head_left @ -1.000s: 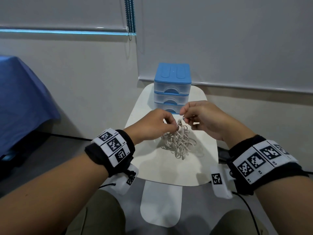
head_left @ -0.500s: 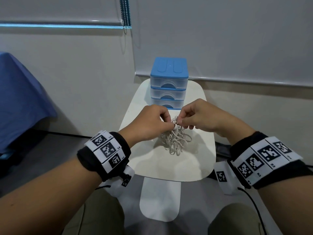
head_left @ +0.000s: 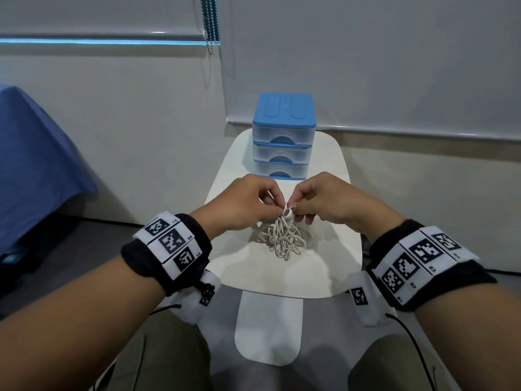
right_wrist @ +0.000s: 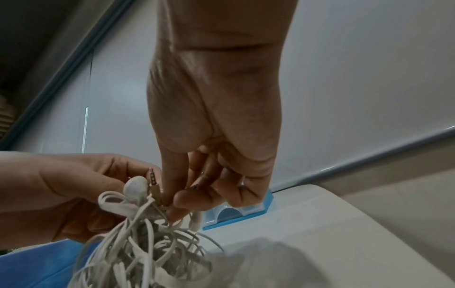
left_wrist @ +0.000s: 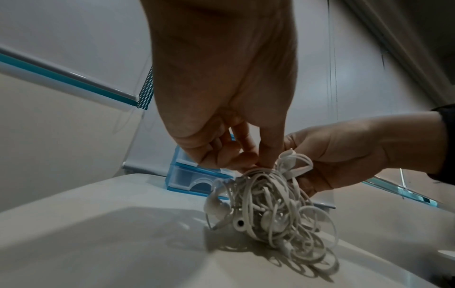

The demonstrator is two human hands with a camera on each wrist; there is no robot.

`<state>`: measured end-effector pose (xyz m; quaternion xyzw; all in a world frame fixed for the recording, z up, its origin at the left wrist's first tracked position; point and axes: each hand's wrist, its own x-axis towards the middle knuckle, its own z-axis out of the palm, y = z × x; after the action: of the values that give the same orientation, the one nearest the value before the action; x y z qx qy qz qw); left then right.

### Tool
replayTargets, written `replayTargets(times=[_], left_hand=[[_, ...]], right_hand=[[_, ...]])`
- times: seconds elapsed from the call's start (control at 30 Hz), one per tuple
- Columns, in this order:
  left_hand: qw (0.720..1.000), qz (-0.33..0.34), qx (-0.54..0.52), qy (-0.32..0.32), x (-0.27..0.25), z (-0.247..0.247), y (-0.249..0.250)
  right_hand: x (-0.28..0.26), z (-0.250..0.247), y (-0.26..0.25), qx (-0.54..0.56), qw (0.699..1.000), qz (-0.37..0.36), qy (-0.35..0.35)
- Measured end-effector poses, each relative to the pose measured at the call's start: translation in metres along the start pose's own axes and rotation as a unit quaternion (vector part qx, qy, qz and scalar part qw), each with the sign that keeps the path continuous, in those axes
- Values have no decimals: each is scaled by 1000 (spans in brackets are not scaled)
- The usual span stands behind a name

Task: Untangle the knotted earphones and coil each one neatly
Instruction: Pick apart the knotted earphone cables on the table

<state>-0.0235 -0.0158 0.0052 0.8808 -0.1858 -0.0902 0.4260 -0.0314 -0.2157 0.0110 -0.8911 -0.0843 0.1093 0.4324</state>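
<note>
White table (head_left: 332, 266) — earphones (head_left: 283, 238) between hands (head_left: 284, 206)

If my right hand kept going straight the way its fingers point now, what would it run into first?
Probably the earphone tangle: the right hand points down and inward, its fingertips already at the jack plug on top. Just beyond are the left hand and the white table.

soft, even indoor light from above; the hands (head_left: 287, 201) cast faint shadows on the bench (head_left: 324, 266). the wrist views are dimmer and grainy, and all views bend lines near the edges.
</note>
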Motion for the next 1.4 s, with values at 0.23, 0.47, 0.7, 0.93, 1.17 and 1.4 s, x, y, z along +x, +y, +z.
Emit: replayTargets(times=[0.23,0.47,0.7,0.93,1.17,1.4], left_hand=[[1000,-19,-8,-4,2,-1,5],[999,-39,-14,-8,3,3,7],[1000,-19,-6,-14,4,3,9],[999,15,-49,17,6,-1,5],[998,34,-43,15,7,-1,5],[999,16,-30,-25,4,-4,1]], right_hand=[[-1,-15,3,11,1000,8,-9],[-4,-21,6,38,999,-1,6],[0,-12,-3,-10,999,-20,48],[0,0,-6,16,999,-26,-9],[-4,0,-9,49,998,17,-38],[-8,1,-9,86,994,60,-28]])
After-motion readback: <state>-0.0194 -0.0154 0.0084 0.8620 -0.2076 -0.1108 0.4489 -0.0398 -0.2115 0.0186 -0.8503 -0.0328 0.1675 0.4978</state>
